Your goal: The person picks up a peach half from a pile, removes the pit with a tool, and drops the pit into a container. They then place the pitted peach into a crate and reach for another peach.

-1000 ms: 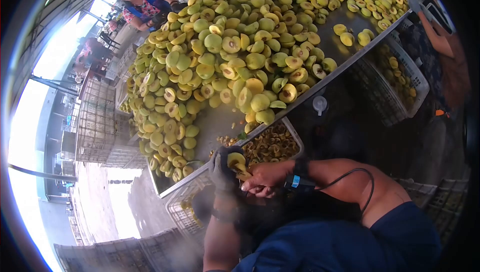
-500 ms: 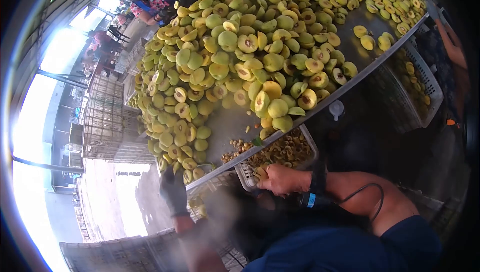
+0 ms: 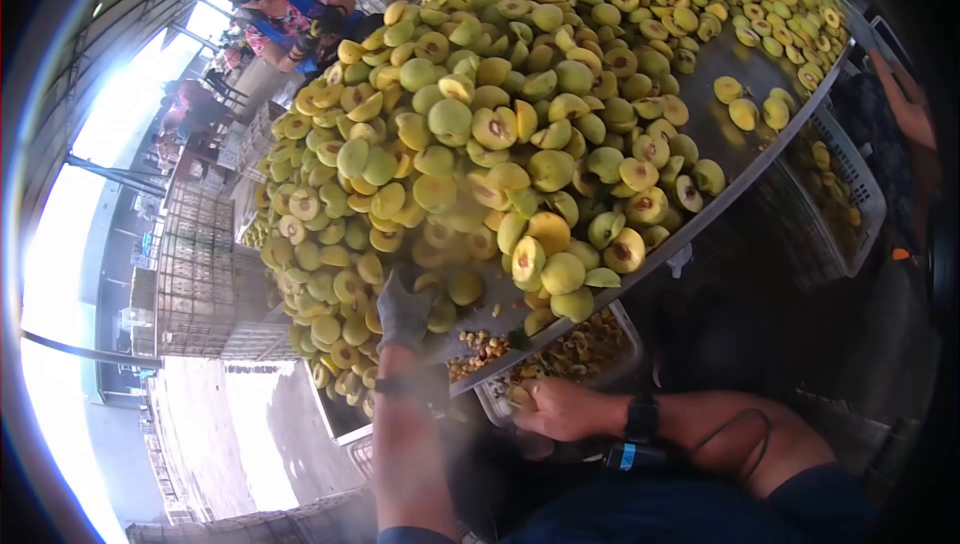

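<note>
A large heap of halved yellow-green stone fruit (image 3: 480, 134) covers the metal table (image 3: 712, 94); many cut faces show brown hollows. My left hand (image 3: 405, 312), in a grey glove, reaches over the table's near edge to the lower part of the heap. Its fingers are apart, next to the fruit halves there. My bare right hand (image 3: 562, 409) is curled closed over a white basket (image 3: 633, 332). At its fingertips is a yellowish piece of fruit (image 3: 522, 398). Scraps and small pits (image 3: 590, 344) fill the basket, and brown pits (image 3: 478, 349) lie on the table edge above it.
Another basket (image 3: 868, 206) with fruit pieces stands beneath the table edge at right, near another person's arm (image 3: 905, 104). A person in a floral top (image 3: 300, 14) works across the heap. Stacked crates (image 3: 195, 269) stand at left.
My left hand has moved up and right from the table's near corner onto the fruit heap. My right hand stays by the basket, slightly lower in view. The view has shifted a little.
</note>
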The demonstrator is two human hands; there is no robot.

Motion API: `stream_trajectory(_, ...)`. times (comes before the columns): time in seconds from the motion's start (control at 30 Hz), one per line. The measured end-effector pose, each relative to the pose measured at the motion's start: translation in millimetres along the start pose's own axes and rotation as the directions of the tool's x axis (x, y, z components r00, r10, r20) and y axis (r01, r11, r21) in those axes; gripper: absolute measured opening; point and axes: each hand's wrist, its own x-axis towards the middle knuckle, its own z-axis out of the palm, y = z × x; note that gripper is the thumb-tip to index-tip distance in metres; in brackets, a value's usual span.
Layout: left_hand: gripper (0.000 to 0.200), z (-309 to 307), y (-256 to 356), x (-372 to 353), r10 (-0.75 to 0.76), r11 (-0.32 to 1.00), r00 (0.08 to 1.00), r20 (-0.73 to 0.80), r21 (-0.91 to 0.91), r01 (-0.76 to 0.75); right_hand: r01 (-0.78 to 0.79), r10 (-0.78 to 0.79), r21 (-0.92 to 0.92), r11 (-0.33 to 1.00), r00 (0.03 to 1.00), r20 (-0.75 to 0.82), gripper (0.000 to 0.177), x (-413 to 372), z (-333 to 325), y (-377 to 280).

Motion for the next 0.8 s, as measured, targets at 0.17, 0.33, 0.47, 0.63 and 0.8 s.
stream_trajectory(0.17,0.039,-21.0,53.3,-67.0,-0.154,0.663,0.966,0.207,-0.703,0.257,0.069,-0.067,0.022,0.997,0.992,-0.105,0.027,-13.0,-15.1,-27.7)
stream_trajectory(0.33,0.049,-16.2,58.4,-119.6,0.036,0.807,0.998,0.059,-0.591,0.006,0.219,-0.207,0.025,0.975,0.951,-0.231,0.025,-4.0,-17.1,-22.1)
stream_trajectory(0.47,0.051,-22.2,90.3,-161.2,0.052,0.757,0.998,0.04,-0.653,-0.013,0.185,-0.195,-0.063,0.981,0.949,-0.249,0.025,-15.1,-21.3,-33.6)
stream_trajectory(0.63,0.046,-3.1,85.7,-185.6,0.064,0.867,0.995,-0.077,-0.49,-0.093,0.224,-0.227,-0.04,0.974,0.954,-0.194,0.022,-10.5,-4.3,-9.0)
stream_trajectory(0.8,0.044,-11.4,95.0,-194.8,0.148,0.9,0.982,-0.118,-0.396,-0.184,-0.05,0.03,0.159,0.986,0.991,0.128,0.019,-19.5,-19.8,-20.6)
